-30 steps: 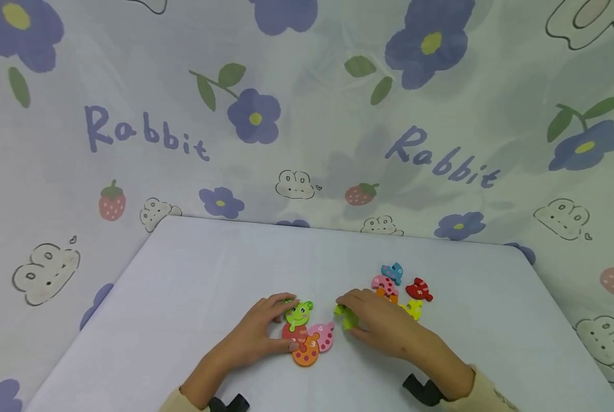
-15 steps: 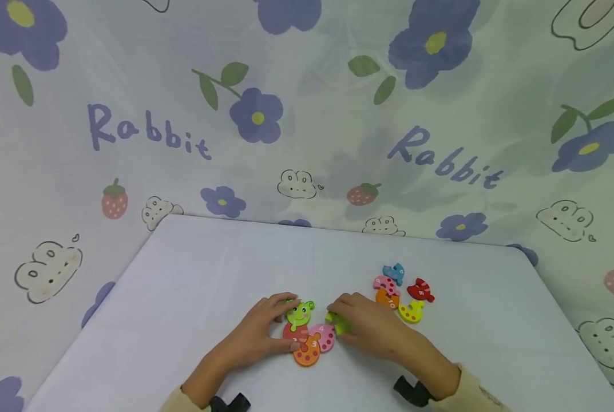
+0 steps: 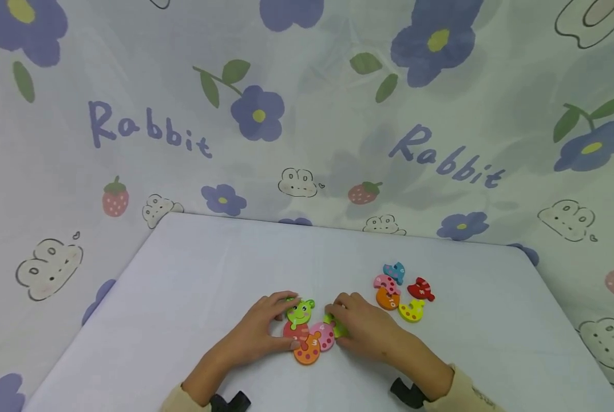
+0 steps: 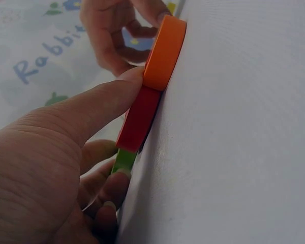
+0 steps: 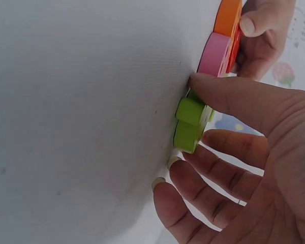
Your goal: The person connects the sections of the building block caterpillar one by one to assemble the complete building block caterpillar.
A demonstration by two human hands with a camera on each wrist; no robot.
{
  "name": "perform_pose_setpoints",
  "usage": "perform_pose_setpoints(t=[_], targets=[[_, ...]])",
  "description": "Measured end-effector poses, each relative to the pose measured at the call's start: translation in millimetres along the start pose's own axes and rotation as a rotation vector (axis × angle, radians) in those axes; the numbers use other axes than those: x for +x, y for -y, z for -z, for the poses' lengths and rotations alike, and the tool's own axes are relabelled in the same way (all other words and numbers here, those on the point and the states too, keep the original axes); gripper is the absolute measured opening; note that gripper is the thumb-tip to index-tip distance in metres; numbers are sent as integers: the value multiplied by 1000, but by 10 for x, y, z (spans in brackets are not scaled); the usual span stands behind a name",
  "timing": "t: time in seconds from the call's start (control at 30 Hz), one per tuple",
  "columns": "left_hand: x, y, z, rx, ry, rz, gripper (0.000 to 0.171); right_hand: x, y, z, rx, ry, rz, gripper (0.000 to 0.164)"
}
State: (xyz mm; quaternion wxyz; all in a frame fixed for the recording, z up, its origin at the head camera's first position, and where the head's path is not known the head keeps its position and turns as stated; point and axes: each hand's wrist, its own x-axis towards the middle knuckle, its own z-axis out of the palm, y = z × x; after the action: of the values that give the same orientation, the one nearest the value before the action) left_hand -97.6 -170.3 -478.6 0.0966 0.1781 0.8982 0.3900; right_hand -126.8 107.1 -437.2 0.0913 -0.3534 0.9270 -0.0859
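Note:
A partly joined caterpillar puzzle lies on the white table: a green smiling head piece (image 3: 300,312), a red piece (image 3: 292,329), an orange piece (image 3: 307,353) marked 3 and a pink piece (image 3: 326,337) marked 4. My left hand (image 3: 252,332) holds its left side, fingers at the head and thumb by the red-orange joint. My right hand (image 3: 371,332) pinches a light green puzzle piece (image 5: 189,129) between thumb and fingers, right beside the pink piece. In the right wrist view my thumb hides where green and pink meet.
Loose puzzle pieces lie to the back right: blue (image 3: 394,272), pink (image 3: 385,283), orange (image 3: 387,298), yellow (image 3: 411,311) and red (image 3: 420,289). A patterned cloth (image 3: 307,114) hangs behind the table (image 3: 209,257).
My right hand has moved left with the light green piece, from apart to up against the pink piece. Loose pieces behind that hand have come into view. The left hand stays put.

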Motion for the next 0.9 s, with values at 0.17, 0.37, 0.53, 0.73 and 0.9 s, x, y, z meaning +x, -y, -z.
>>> perform_pose_setpoints(t=[0.17, 0.37, 0.53, 0.73, 0.9], targets=[[-1, -11, 20, 12, -9, -1, 83, -58, -27, 25, -5, 24, -35, 67], [-7, 4, 23, 17, -17, -8, 82, -166, -119, 94, 45, 59, -66, 73], [-11, 0, 28, 0, -19, -2, 82, -249, -212, 143, 76, 62, -88, 69], [-3, -3, 18, 9, -18, -7, 82, -342, -326, 167, 114, 37, -161, 75], [12, -1, -1, 6, -18, -9, 82, -415, -420, 210, 110, 1, -200, 75]])
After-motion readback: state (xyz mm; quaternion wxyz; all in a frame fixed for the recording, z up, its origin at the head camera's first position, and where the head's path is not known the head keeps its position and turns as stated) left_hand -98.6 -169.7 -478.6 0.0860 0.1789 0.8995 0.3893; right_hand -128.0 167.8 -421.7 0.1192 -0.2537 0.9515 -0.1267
